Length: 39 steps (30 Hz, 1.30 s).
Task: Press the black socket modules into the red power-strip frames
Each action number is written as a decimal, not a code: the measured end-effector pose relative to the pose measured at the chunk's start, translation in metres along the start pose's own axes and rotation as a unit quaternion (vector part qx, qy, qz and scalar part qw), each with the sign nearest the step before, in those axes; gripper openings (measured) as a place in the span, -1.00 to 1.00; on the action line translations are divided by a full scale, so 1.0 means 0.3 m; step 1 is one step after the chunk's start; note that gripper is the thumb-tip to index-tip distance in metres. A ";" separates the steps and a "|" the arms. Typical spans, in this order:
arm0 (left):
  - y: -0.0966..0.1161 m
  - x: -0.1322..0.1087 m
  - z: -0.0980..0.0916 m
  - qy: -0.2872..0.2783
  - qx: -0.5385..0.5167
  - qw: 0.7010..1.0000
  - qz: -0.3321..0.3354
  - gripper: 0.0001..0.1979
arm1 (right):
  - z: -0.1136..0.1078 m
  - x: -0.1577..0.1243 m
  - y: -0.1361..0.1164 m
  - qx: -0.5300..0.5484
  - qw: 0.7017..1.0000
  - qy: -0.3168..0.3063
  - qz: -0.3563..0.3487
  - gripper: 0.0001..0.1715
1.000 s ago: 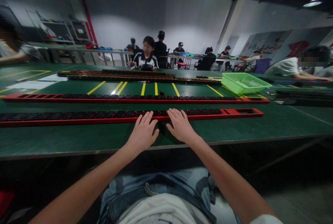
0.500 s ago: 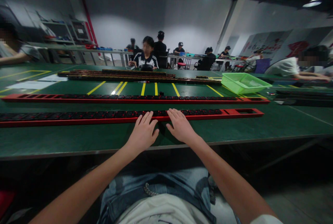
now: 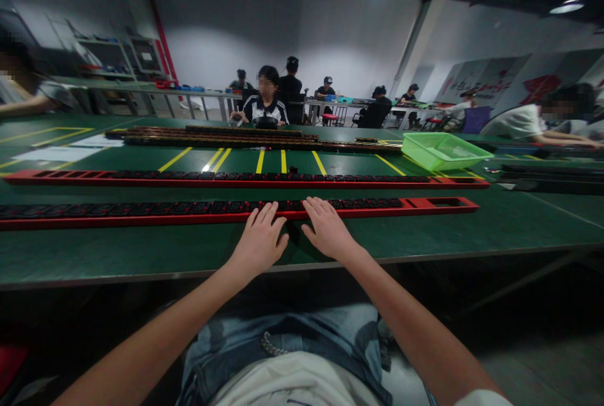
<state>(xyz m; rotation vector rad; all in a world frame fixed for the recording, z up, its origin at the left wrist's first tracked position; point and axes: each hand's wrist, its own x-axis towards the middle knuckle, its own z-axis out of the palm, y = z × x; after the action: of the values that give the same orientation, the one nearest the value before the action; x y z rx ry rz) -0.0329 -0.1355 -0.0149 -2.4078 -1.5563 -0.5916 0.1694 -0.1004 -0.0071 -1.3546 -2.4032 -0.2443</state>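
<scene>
under the fingertips of the left hand (image 3: pixel 261 237) and right hand (image 3: pixel 328 228), fingers slightly spread, lies the nearer red strip (image 3: pixel 202 211); likely stiff but unwieldy for its length, best held by both long sides, hands wide apart

At nine o'clock the view's edge cuts off the end of the nearer red strip (image 3: pixel 198 219); towards six o'clock from centre, the left hand (image 3: pixel 259 242) and right hand (image 3: pixel 330 230) hide part of it. The dark bars (image 3: pixel 557 179) at three o'clock run out of view, as does a red object (image 3: pixel 10 362) at eight. Lettering on the wall banner (image 3: pixel 491 82) at two is blurred.
</scene>
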 end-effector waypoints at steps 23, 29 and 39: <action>-0.002 0.000 0.006 0.007 -0.007 1.000 0.000 -0.62 | 0.003 0.002 0.003 0.000 1.000 -0.003 -0.002 -0.31; -0.005 -0.001 0.009 0.008 -0.007 1.000 0.002 -0.61 | 0.000 0.001 0.001 -0.003 1.000 -0.002 -0.002 -0.32; -0.001 0.000 0.005 0.007 -0.002 1.000 0.003 -0.61 | 0.012 0.000 0.007 -0.001 1.000 0.001 -0.004 -0.32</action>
<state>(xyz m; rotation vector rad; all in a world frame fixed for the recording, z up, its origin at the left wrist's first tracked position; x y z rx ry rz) -0.0327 -0.1348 -0.0164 -2.4042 -1.5445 -0.6091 0.1704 -0.0980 -0.0104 -1.3446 -2.4079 -0.2504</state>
